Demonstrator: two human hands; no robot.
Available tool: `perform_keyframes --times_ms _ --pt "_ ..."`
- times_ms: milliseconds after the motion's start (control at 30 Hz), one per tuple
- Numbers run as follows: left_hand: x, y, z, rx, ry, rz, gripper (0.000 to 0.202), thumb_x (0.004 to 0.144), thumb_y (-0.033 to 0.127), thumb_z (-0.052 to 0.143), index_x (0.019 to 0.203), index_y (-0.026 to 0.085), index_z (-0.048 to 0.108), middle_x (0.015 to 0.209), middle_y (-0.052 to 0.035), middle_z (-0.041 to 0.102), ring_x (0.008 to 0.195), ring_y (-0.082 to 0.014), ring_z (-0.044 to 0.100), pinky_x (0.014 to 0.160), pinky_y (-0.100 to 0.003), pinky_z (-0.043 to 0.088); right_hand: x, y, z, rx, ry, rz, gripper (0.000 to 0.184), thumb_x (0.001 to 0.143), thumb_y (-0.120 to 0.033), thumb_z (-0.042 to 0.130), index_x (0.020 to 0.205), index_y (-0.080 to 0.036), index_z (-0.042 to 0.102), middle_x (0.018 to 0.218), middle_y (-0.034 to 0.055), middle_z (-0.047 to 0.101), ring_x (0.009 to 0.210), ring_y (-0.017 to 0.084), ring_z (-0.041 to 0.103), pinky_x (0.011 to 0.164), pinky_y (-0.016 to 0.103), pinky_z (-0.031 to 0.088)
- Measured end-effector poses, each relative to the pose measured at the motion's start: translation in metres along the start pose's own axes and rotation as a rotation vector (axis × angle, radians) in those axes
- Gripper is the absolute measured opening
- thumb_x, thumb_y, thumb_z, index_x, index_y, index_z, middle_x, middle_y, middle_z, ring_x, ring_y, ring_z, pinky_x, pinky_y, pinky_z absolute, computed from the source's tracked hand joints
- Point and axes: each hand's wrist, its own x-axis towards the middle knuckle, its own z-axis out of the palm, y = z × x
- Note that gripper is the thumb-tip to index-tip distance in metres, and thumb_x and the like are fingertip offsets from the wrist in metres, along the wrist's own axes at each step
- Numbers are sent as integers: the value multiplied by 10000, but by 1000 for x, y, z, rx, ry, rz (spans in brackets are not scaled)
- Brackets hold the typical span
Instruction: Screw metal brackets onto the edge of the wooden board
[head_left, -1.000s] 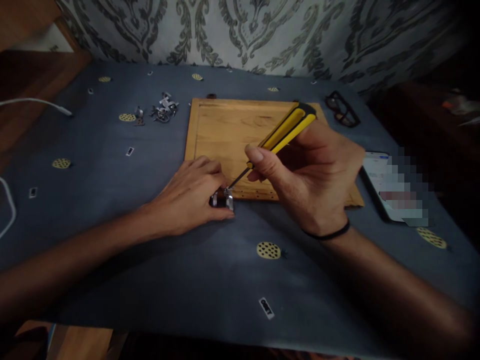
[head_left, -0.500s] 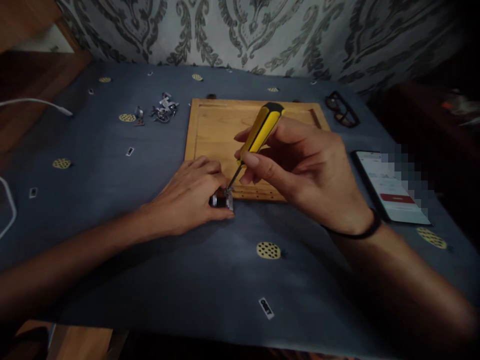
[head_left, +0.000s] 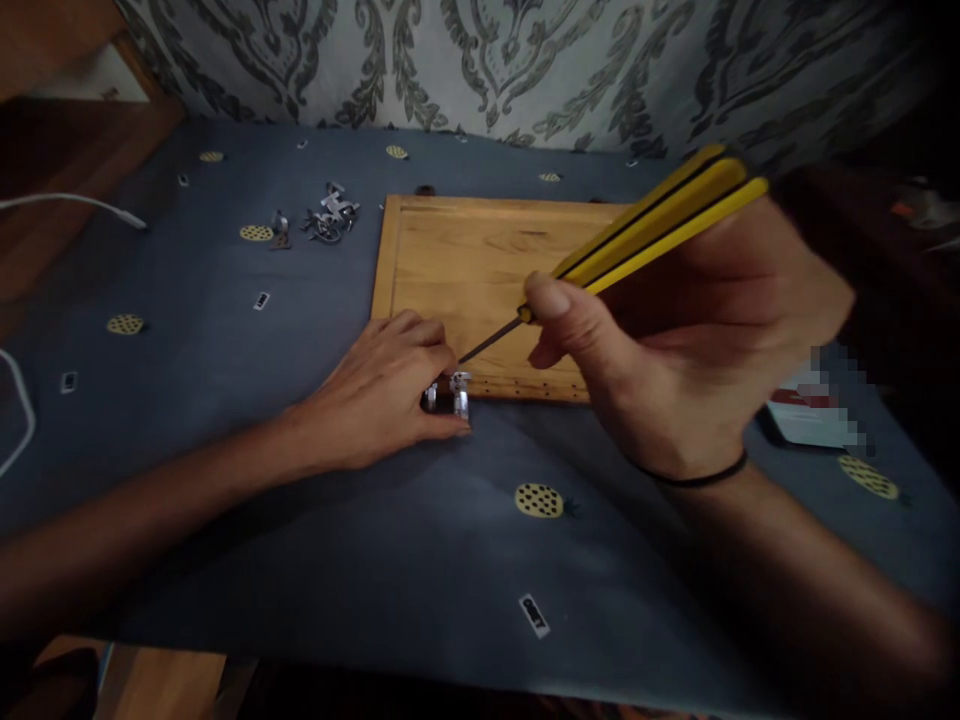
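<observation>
My right hand [head_left: 690,370] grips a screwdriver [head_left: 660,220] with a yellow and black handle, now held at a low slant. Its thin shaft points down-left, and its tip is close to the index finger of my left hand [head_left: 382,390]. That left hand is closed, fingers above and thumb below, round a small shiny metal clip [head_left: 461,395] at the near edge of a wooden board [head_left: 465,250]. A second bit of shiny metal shows beside the clip, partly hidden by the fingers. Several small holes run along the board's near edge.
A pile of metal clips [head_left: 330,215] lies left of the board, with a smaller group [head_left: 280,230] beside it. A phone [head_left: 814,425] is partly hidden behind my right hand. White cables [head_left: 97,203] lie at the left of the blue tablecloth [head_left: 225,400].
My right hand has moved right and tipped the screwdriver from steep to a lower slant. It now covers the glasses and part of the phone. My left hand has stayed in place.
</observation>
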Motion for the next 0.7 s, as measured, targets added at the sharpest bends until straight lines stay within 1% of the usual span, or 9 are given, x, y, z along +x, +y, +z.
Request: perform_keyframes --times_ms 100,200,300,433,500,700 --pt "0 0 0 3 -5 2 311 810 455 811 923 184 707 959 -39 621 1006 -263 561 855 -394 423 2 2 0 -45 -36 6 327 741 -456 878 713 -267 613 707 -26 588 538 128 555 453 301 505" --pt "0 1 0 15 -1 2 301 809 446 811 905 183 700 960 -39 620 1016 -271 562 856 -401 422 1 10 1 -33 -90 31 394 718 -513 881 720 -262 577 700 -34 582 518 115 542 417 285 508" --pt "1 2 -1 15 -5 2 294 807 440 811 903 186 698 978 -40 625 1024 -272 563 867 -405 424 -2 15 3 -39 -116 58 395 745 -527 859 712 -269 561 691 -38 542 555 121 544 460 296 546" --pt "1 1 0 5 4 3 296 808 441 810 912 186 701 963 -38 624 1015 -265 564 868 -396 426 -3 15 3 -53 -120 71 344 782 -497 833 745 -287 563 706 -38 535 572 142 552 478 332 549" --pt "0 1 0 6 5 4 299 809 447 810 914 187 706 947 -36 619 1013 -266 562 865 -396 423 -3 15 2 -61 -114 73 352 783 -500 830 739 -283 556 718 -31 536 585 149 557 473 334 542" --pt "0 1 -1 -3 -7 -5 292 830 446 789 940 187 709 972 -40 618 1025 -268 554 884 -405 424 -3 18 3 -58 -107 68 425 762 -589 818 709 -268 545 724 -24 546 561 135 545 476 329 525"
